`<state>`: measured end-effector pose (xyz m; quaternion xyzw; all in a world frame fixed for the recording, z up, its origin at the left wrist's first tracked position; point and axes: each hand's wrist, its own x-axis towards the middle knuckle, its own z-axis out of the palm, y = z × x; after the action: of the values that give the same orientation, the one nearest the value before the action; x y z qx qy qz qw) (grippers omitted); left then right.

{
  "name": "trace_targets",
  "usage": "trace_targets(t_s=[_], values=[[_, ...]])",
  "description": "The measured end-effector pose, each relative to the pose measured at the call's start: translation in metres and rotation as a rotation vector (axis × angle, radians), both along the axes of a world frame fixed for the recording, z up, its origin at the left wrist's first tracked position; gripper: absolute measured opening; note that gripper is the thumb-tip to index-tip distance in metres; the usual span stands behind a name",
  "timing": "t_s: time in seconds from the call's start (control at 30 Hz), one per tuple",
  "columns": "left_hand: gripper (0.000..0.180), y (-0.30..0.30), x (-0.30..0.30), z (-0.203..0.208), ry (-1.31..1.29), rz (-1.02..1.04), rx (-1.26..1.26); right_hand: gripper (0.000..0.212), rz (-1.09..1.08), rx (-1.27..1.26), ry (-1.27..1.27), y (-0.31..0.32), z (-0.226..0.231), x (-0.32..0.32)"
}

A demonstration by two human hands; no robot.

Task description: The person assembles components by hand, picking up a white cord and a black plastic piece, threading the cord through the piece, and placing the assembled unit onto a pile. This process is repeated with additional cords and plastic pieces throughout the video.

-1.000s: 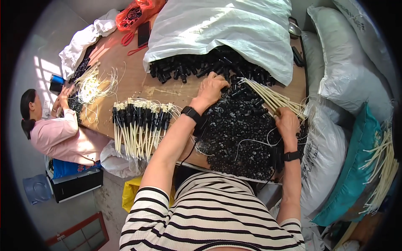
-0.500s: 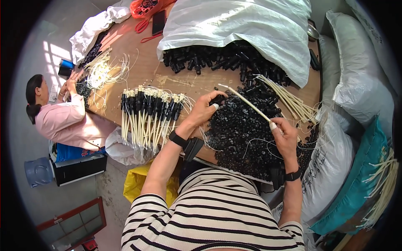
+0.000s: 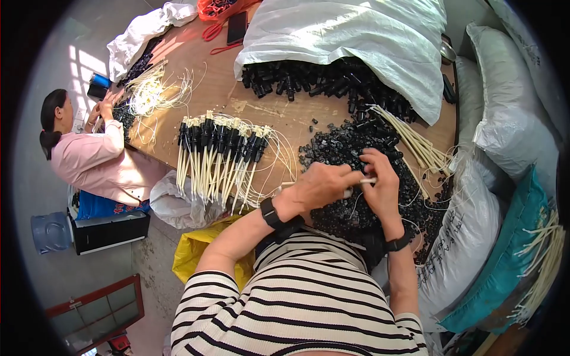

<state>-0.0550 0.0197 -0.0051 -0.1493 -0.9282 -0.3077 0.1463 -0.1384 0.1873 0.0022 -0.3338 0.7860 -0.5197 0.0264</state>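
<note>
My left hand (image 3: pixel 323 187) is closed around a thin cream rod, whose one end (image 3: pixel 287 184) sticks out by the wrist. Between the two hands a short stretch of it shows again, and my right hand (image 3: pixel 383 181) pinches there with thumb and fingers. The left palm is turned away, so any black part inside it is hidden. Beneath both hands spreads a heap of small black plastic pieces (image 3: pixel 332 148). Left of them lies a row of cream rods with black sleeves (image 3: pixel 222 142), their thin white cords trailing toward my left wrist.
A white woven sack (image 3: pixel 350 29) spills black tubular parts (image 3: pixel 291 83) at the back. Bare cream rods (image 3: pixel 415 142) lie to the right, beside stuffed white sacks (image 3: pixel 510 95). Another person in pink (image 3: pixel 98 157) works at the left end of the wooden table (image 3: pixel 255 127).
My hands have come together over the near part of the heap. The rod, earlier slanting up from my right hand, now lies nearly level through my left. The black piece in my left fingers is no longer visible.
</note>
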Motion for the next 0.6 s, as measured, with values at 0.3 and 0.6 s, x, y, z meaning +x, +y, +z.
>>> trace_targets(t_s=[0.3, 0.6], values=[[0.013, -0.026, 0.013, -0.030, -0.503, 0.503, 0.686, 0.015, 0.342, -0.015, -0.153, 0.004, 0.015, 0.007], [0.025, -0.021, 0.013, -0.015, -0.474, 0.465, 0.670, 0.021, 0.194, 0.246, 0.183, -0.010, -0.008, 0.028]])
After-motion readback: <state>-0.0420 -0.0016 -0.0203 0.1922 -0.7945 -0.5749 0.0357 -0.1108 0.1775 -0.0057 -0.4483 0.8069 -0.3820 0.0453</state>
